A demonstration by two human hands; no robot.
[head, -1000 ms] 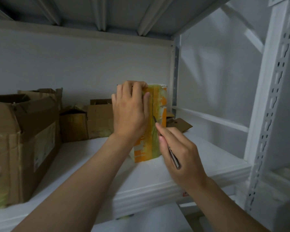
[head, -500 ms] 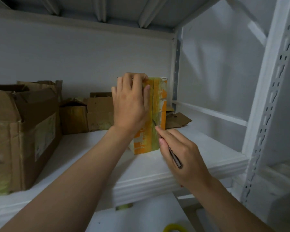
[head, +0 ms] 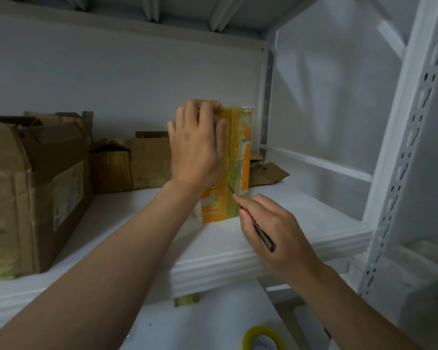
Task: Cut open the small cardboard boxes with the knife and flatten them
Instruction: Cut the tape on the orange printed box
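— Two hands in shot from where I sit. Where should I start?
— At the left.
— Far left, a big carton [head: 36, 193] stands on the white shelf [head: 301, 218], its top flaps crumpled. To its right, two smaller brown boxes [head: 127, 168] sit near the back wall.
— And the one being cut?
— I see the orange box [head: 240, 137] standing upright on end, mid-shelf, in front of those. The left hand [head: 197, 147] has its palm against the box face, fingers curled over the top edge, thumb laid beside the greenish tape strip.
— The blade?
— The right hand [head: 281, 231] pinches the knife [head: 263, 238] like a pen, thumb and forefinger closed on the thin dark handle. The tip touches the taped seam low on the box front. I cannot tell how deep it sits.
— Anything further right?
— A flat cardboard piece [head: 268, 173] lies on the shelf just behind the box, and a perforated white post [head: 402, 173] rises at the right. Below the shelf, a tape roll [head: 263, 337] shows at the bottom edge.
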